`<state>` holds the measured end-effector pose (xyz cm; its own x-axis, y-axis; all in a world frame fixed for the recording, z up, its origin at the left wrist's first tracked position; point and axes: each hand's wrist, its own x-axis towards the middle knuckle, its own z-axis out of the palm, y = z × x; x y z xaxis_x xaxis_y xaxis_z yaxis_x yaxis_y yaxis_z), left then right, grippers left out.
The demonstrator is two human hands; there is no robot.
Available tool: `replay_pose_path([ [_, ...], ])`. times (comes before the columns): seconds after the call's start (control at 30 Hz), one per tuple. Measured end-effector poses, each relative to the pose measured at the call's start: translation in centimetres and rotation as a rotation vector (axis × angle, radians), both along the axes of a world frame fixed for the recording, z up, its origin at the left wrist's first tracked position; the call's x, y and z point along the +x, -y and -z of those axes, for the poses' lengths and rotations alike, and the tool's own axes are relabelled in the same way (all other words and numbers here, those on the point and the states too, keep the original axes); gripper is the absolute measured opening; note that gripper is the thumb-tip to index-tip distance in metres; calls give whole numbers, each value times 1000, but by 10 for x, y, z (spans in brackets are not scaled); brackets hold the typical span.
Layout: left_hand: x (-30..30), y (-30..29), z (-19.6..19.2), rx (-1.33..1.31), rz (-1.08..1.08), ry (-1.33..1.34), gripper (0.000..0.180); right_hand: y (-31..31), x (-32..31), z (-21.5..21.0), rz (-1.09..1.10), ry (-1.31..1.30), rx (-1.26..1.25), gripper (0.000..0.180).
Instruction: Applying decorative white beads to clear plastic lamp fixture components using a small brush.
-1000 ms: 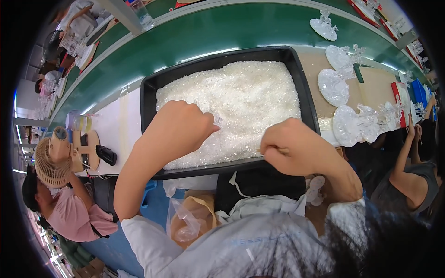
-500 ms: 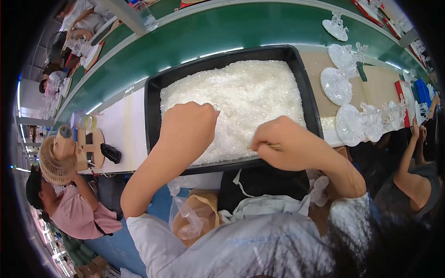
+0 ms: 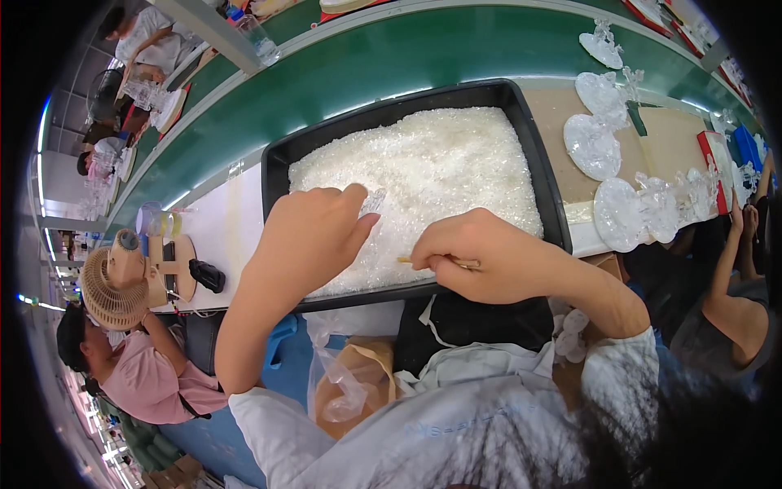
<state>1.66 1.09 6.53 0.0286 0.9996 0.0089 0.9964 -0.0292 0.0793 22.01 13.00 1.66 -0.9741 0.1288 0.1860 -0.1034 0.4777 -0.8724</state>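
A big black tray [image 3: 556, 200] in front of me holds a bed of white, glittering clear granules [image 3: 444, 159]. Over its left part is my left hand [image 3: 309, 236], back up, with a small clear, sparkling piece [image 3: 374, 201] at its thumb and index finger. The piece's exact shape blends into the granules behind it. My right hand [image 3: 493, 254], above the near right part of the tray, is closed round a thin tan stick [image 3: 467, 264]. One end of the stick sticks out past the fingertips toward the left hand.
Clear ornaments on round bases [image 3: 592, 147] line the right of the bench. To the left are a beige fan [image 3: 114, 285], a small black object [image 3: 207, 275] and a tape roll [image 3: 171, 224]. A plastic-lined bag [image 3: 354, 383] stands below the tray. Other people sit on both sides.
My left thumb has come away from the fist, showing the clear piece. My right hand has moved left, and its stick is now visible.
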Motion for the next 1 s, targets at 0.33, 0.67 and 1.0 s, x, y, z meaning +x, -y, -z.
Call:
replay_pose_path([
  [0.33, -18, 21, -21, 98, -299, 393, 11, -10, 40, -8, 297, 11, -472, 22],
  [0.67, 16, 43, 2, 407, -272, 334, 18, -34, 3, 13, 300, 50, -779, 33],
  [1.0, 13, 27, 22, 74, -334, 464, 24, -19, 3, -8, 353, -48, -77, 32],
])
